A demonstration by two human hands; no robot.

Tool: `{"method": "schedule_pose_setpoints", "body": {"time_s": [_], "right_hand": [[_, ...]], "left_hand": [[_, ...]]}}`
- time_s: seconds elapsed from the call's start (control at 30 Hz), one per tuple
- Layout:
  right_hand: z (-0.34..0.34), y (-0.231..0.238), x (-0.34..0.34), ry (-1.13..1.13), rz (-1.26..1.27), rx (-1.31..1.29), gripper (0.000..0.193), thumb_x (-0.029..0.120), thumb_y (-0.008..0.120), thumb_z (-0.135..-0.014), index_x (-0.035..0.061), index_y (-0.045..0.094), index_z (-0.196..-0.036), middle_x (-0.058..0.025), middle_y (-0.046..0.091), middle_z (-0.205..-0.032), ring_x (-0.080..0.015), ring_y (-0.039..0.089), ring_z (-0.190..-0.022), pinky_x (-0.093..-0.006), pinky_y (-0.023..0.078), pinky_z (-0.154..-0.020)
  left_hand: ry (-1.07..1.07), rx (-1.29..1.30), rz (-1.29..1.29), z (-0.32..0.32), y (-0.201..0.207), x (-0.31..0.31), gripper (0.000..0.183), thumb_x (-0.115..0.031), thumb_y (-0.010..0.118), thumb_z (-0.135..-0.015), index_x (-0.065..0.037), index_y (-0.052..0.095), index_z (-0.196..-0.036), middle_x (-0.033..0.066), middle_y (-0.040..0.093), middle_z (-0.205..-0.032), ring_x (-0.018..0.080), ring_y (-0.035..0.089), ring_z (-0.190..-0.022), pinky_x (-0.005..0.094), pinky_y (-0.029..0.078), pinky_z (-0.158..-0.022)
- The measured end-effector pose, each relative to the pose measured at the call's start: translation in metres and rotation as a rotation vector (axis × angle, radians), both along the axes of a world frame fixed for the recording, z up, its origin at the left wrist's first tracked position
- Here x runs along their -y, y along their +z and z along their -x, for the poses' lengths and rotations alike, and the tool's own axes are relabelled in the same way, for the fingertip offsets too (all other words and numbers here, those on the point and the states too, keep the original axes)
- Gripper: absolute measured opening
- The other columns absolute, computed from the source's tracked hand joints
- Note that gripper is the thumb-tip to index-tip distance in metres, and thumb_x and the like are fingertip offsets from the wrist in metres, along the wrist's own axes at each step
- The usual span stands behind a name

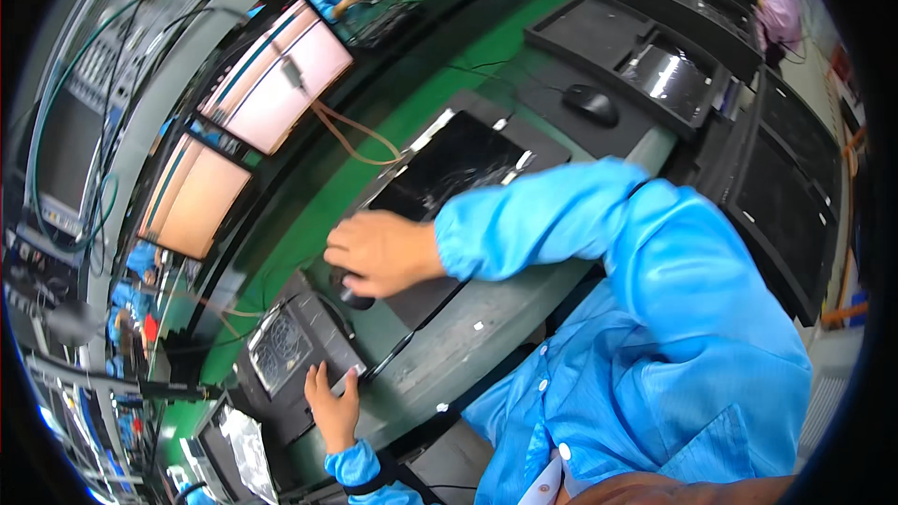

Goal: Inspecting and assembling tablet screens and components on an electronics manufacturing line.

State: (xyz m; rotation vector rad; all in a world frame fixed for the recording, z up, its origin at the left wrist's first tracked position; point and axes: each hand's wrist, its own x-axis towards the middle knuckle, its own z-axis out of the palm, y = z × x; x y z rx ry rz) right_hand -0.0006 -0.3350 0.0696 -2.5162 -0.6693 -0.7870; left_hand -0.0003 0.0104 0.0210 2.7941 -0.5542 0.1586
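My right hand (385, 252) reaches across the bench with its fingers curled over a small rounded black thing that looks like a computer mouse (355, 299), mostly hidden beneath it. Close by lies a black flat panel (449, 164) with white tabs along its edges, on a dark pad. My left hand (332, 409) has its fingers apart at the near edge of a black fixture (327, 327). A dark-framed part with a clear, shiny face (279, 353) sits in that fixture. Beside the left fingertips lies a thin black pen-like tool (391, 355).
Two lit monitors (276, 79) stand behind the bench, and a tan cable (360, 154) loops nearby. Another black mouse (591, 105) lies at the far right. Black trays (585, 28) stand beyond it. A tray with clear film (245, 449) is at lower left. Other people work farther off.
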Motion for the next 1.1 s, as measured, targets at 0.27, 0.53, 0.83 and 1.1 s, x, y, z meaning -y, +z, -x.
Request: {"method": "schedule_pose_setpoints", "body": {"time_s": [0.27, 0.53, 0.83, 1.1], "right_hand": [[0.185, 0.080, 0.360, -0.859, 0.676, -1.415, 0.065, 0.057, 0.076, -0.075, 0.0001, 0.074, -0.106, -0.0198, 0.073, -0.100, -0.0361, 0.070, -0.097, -0.0448, 0.055, -0.083], [0.284, -0.041, 0.409, -0.660, 0.213, -0.461, 0.079, 0.031, 0.073, -0.073, 0.0032, 0.046, -0.142, -0.0210, 0.047, -0.141, -0.0405, 0.045, -0.132, -0.0462, 0.039, -0.110], [0.263, -0.020, 0.449, -0.767, 0.046, -0.292, 0.047, 0.036, 0.060, -0.095, -0.0039, 0.055, -0.070, -0.0170, 0.054, -0.080, -0.0346, 0.056, -0.078, -0.0449, 0.044, -0.069], [0.230, 0.093, 0.438, -0.580, -0.551, -0.132, 0.041, 0.039, 0.047, -0.106, 0.0076, 0.058, -0.081, 0.0056, 0.038, -0.064, -0.0050, 0.033, -0.059, -0.0247, 0.027, -0.054]], "left_hand": [[-0.016, 0.011, -0.056, 0.002, 0.000, 0.003, 0.064, -0.035, 0.073, -0.091, 0.005, 0.054, -0.136, 0.0301, 0.046, -0.145, 0.0433, 0.042, -0.137, 0.0476, 0.035, -0.114], [0.087, -0.050, -0.107, 0.005, 0.005, 0.013, 0.065, -0.039, 0.068, -0.094, 0.005, 0.051, -0.139, 0.0302, 0.044, -0.148, 0.0426, 0.039, -0.141, 0.0474, 0.034, -0.115], [0.072, -0.047, -0.008, 0.004, 0.001, 0.013, 0.061, -0.037, 0.069, -0.094, 0.003, 0.052, -0.138, 0.0277, 0.044, -0.149, 0.0415, 0.040, -0.141, 0.0463, 0.033, -0.115], [-0.069, 0.047, 0.391, 0.106, 0.060, 0.093, 0.046, -0.010, 0.073, -0.087, 0.002, 0.060, -0.130, 0.0188, 0.063, -0.129, 0.0335, 0.059, -0.123, 0.0403, 0.044, -0.105]]}}
